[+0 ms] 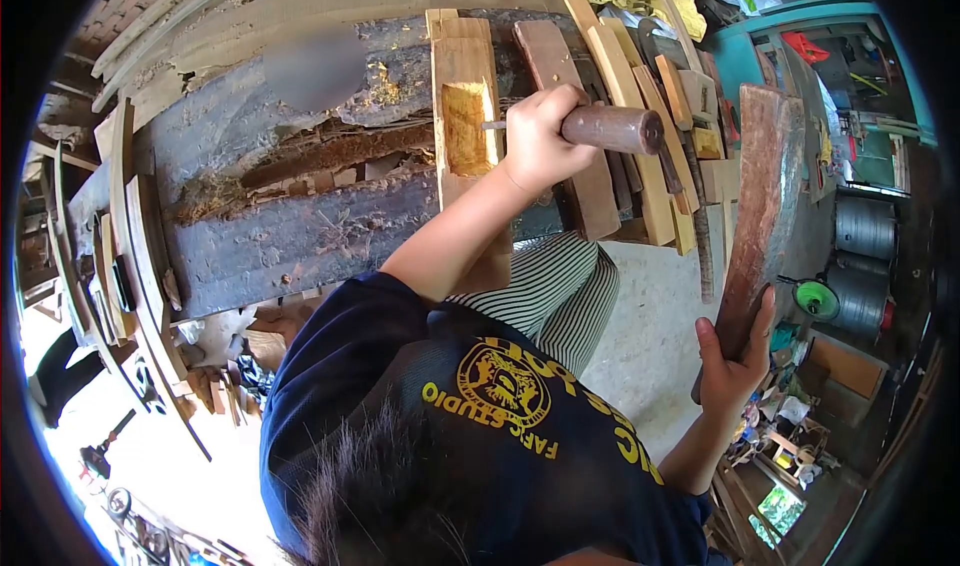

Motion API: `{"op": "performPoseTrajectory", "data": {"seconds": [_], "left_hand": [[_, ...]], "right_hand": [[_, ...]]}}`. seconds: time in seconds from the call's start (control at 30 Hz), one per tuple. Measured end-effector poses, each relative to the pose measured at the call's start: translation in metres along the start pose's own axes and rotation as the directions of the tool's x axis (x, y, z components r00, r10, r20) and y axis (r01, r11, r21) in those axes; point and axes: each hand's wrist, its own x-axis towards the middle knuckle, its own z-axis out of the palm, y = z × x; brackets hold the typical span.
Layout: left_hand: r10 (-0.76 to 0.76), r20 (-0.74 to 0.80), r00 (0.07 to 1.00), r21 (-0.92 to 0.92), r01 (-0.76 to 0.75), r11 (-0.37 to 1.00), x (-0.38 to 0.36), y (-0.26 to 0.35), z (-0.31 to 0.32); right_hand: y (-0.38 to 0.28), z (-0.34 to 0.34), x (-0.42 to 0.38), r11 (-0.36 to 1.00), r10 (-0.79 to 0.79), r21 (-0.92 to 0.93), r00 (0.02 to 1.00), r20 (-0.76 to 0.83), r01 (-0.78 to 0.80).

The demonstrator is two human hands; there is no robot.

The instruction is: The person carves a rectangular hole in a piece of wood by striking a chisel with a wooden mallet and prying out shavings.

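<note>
My left hand (540,138) is closed around a chisel (610,129) with a thick round brown handle. Its thin metal blade points left into a hollow cut in a pale wooden block (465,44), which lies across a dark, weathered bench. Inside the hollow the wood looks fresh and yellow. Off to the right, my right hand (735,366) grips the narrow lower end of a flat, reddish-brown wooden club (765,186). The club stands raised, its broad end upward and apart from the chisel handle.
The dark bench (250,246) has a long rough split through its middle and yellow shavings (383,86) on top. Several wooden strips (630,76) lie to the right of the block. Metal drums (862,228) and a green round object (816,299) stand farther right.
</note>
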Motion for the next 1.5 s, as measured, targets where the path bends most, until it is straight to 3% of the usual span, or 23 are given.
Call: {"op": "performPoseTrajectory", "data": {"seconds": [0.27,0.43,0.63,0.8,0.97,1.1,1.17,1.3,1.37,1.5], "left_hand": [[-0.016,0.031,0.999,-0.004,0.016,1.000,-0.009,0.002,0.000],[0.077,0.139,0.987,0.093,-0.090,0.992,-0.011,0.003,-0.001],[0.104,0.159,0.982,0.094,-0.120,0.988,-0.012,0.000,0.003],[0.050,0.192,0.980,0.113,-0.072,0.991,-0.011,0.000,0.004],[0.000,0.220,0.975,0.178,-0.040,0.983,-0.011,0.003,0.013],[-0.078,0.429,0.900,0.327,-0.074,0.942,-0.017,-0.009,0.025],[-0.093,0.536,0.839,0.360,-0.128,0.924,-0.019,-0.012,0.025],[-0.008,0.494,0.870,0.340,-0.185,0.922,-0.025,-0.011,0.024],[0.198,0.324,0.925,0.224,-0.279,0.934,-0.024,-0.008,0.020],[0.262,0.160,0.952,0.097,-0.279,0.955,-0.021,-0.007,0.016]], "right_hand": [[-0.010,0.008,0.003,0.999,0.016,0.038,1.000,-0.020,-0.015],[-0.005,0.011,-0.001,1.000,-0.024,0.016,1.000,-0.003,0.024],[-0.009,0.011,-0.001,1.000,0.000,0.018,1.000,0.016,0.000],[-0.015,0.013,-0.003,0.998,0.066,0.002,0.998,0.016,-0.066],[-0.018,0.019,-0.005,0.989,0.103,0.107,0.994,-0.030,-0.099],[-0.009,0.019,-0.008,0.998,0.009,0.063,0.996,-0.083,-0.004],[-0.008,0.017,-0.011,0.990,0.093,0.113,0.993,-0.079,-0.084],[0.005,0.016,-0.014,0.998,-0.059,-0.018,0.995,-0.078,0.057],[0.009,0.016,-0.015,0.996,-0.083,0.012,0.991,-0.103,0.085],[0.010,0.013,-0.015,0.998,-0.069,0.008,0.993,-0.097,0.070]]}}
